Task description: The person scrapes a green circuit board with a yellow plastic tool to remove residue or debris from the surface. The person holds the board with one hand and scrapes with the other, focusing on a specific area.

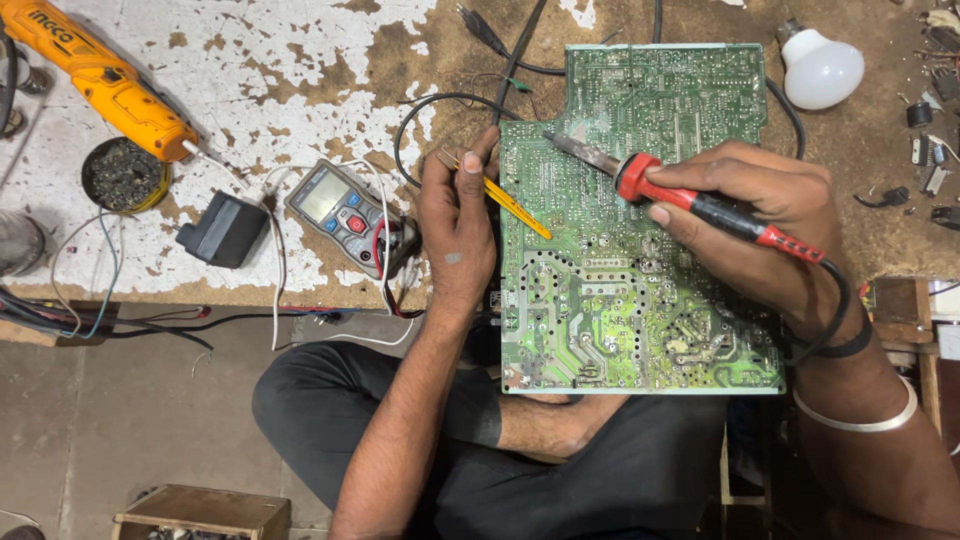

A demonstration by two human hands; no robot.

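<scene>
A green circuit board (640, 270) lies solder side up, its near end overhanging the bench's (300, 90) front edge above the person's lap, its far end reaching toward the back of the bench. Its long axis runs front to back.

The right hand (770, 225) is closed around a soldering iron (690, 200) with a red-and-black handle — fingers wrapped on the grip, thumb pressed along the red collar. The iron lies slantwise across the board: its long axis runs from the hand at the board's right edge up and leftward, and the metal tip points to the board's far left part, ending near the left edge. A black cord leaves the handle's back end and curls round the wrist.

The left hand (455, 225) sits at the board's left edge, fingers pinched together on a thin yellow tool (505, 197). That tool slants the other way, one end at the fingertips off the board, the other pointing down and right onto the board. Whether either tip touches the board I cannot tell.

Left of this hand a grey multimeter (345, 215) rests near the front edge, a black adapter (225, 230) beside it. Farther left stand a round tin (123, 175) and a yellow power tool (100, 75). A white bulb (820, 68) lies at the back right corner.
</scene>
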